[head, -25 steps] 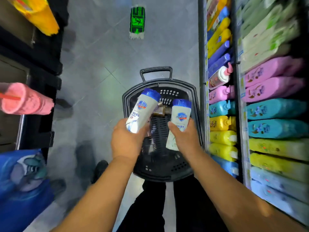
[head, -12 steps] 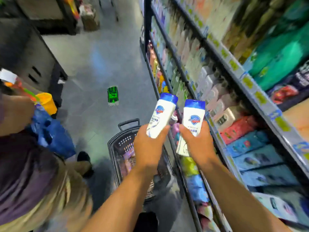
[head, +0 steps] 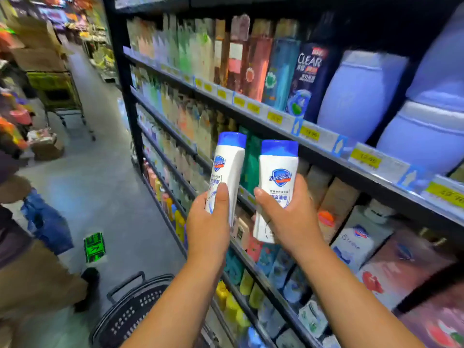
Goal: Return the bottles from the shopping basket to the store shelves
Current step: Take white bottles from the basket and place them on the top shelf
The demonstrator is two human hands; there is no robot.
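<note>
Each hand grips one bottle upright — left hand [head: 209, 223], right hand [head: 288, 219].

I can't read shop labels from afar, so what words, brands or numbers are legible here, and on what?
"Safeguard": right bottle, held by the right hand.
"白清香": same bottle, under the logo.
"Safeguard", slanted: left bottle, in the left hand.
"CLEAR": dark bottle on the upper shelf.
Yellow price tags: numbers too blurred.
Green floor sticker: no readable words.

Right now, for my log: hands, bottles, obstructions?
Left hand grips white blue-capped plastic bottle; right hand grips its twin. Both held before the shelves. Nothing between.
</note>
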